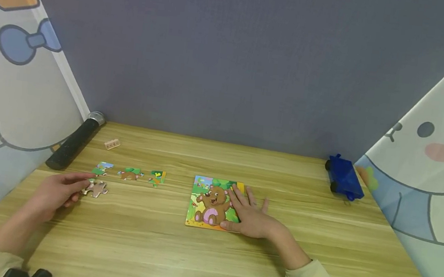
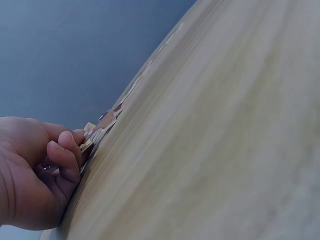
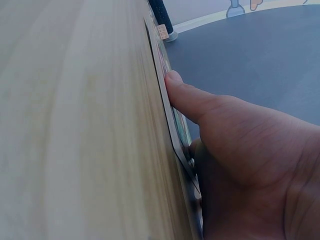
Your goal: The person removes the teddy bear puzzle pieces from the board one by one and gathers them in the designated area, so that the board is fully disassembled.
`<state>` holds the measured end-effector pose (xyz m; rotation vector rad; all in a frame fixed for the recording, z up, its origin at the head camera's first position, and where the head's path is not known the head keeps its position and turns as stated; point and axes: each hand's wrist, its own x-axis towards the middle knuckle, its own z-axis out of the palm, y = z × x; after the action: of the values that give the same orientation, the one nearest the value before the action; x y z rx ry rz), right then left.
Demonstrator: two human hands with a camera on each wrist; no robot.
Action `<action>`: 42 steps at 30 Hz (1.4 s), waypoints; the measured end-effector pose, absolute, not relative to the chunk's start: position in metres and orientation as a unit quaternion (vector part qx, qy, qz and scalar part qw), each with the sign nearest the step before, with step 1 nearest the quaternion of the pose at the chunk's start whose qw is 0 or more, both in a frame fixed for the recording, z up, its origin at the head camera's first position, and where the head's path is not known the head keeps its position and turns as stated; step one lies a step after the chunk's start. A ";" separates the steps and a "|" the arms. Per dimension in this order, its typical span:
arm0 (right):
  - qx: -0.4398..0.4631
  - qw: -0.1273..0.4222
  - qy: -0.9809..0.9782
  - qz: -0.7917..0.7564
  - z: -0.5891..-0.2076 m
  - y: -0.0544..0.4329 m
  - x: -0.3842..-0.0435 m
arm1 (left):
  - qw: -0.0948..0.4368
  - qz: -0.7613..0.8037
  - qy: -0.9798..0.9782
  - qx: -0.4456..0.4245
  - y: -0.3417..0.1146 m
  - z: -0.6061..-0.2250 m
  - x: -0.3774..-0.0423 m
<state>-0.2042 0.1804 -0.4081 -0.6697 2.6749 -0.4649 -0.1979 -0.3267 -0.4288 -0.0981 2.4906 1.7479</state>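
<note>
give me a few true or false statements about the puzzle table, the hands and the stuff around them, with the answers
1. The right hand lies flat on the bear puzzle board. True.
2. The left hand is at a face-down puzzle piece. True; the fingertips touch it, and the piece shows its plain brownish back.
3. The blue toy car sits at the left edge of the table. False; it is at the far right, near the curtain.
4. Three loose pieces lie picture-up in a row left of the board. True.
5. The black microphone rests on top of the puzzle board. False; it lies at the far left of the table, apart from the board.
</note>
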 end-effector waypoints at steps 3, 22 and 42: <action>-0.237 0.171 0.943 -0.162 -0.408 0.180 -0.204 | 0.048 0.569 0.820 -0.036 -0.329 -0.429 -0.198; -0.242 0.173 0.940 -0.165 -0.407 0.182 -0.204 | 0.009 0.535 0.844 -0.045 -0.316 -0.426 -0.198; -0.242 0.174 0.940 -0.169 -0.407 0.182 -0.203 | 0.096 0.609 0.787 0.025 -0.218 -0.418 -0.205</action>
<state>-0.2031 0.1815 -0.4074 -0.6858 2.6644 -0.4796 -0.2053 -0.2183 -0.4182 0.0750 2.3310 1.8052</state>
